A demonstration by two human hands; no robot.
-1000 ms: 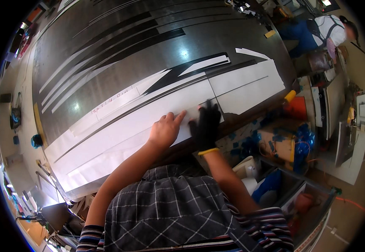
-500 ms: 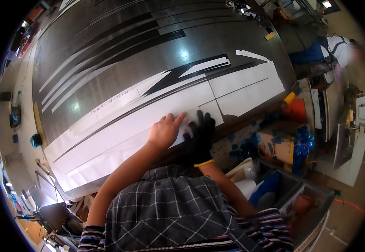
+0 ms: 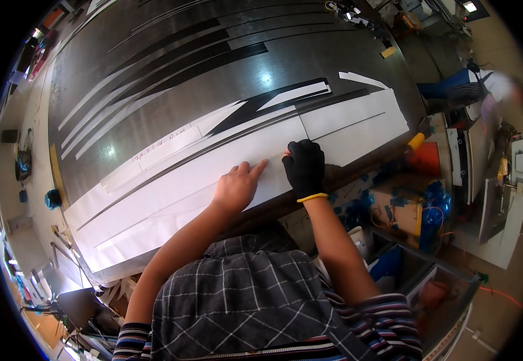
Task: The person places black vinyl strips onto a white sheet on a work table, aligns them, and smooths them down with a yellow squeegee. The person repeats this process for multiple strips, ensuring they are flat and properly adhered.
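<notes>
My bare left hand [image 3: 236, 187] lies on a long white sheet [image 3: 153, 210], its index finger stretched along the paper and the other fingers spread. To its right, my right hand [image 3: 305, 167] wears a black glove with a yellow cuff. Its fingers are curled closed at the sheet, near where a second white piece [image 3: 358, 126] adjoins it. A bare fingertip shows at the glove's left side. What the closed fingers hold, if anything, is hidden. A thin dark line runs lengthwise along the paper.
Beyond the sheet, a dark metal table [image 3: 171, 96] carries several long black and white strips [image 3: 186, 57]. A black pattern piece [image 3: 237, 114] lies behind the paper. At the right stand a cardboard box [image 3: 394, 207] and a bin [image 3: 436, 289]. Another person [image 3: 496, 87] is at the far right.
My right hand has moved up and to the right, from spread fingers beside my left hand to a closed fist. My left hand has stayed in place. The other person has shifted slightly.
</notes>
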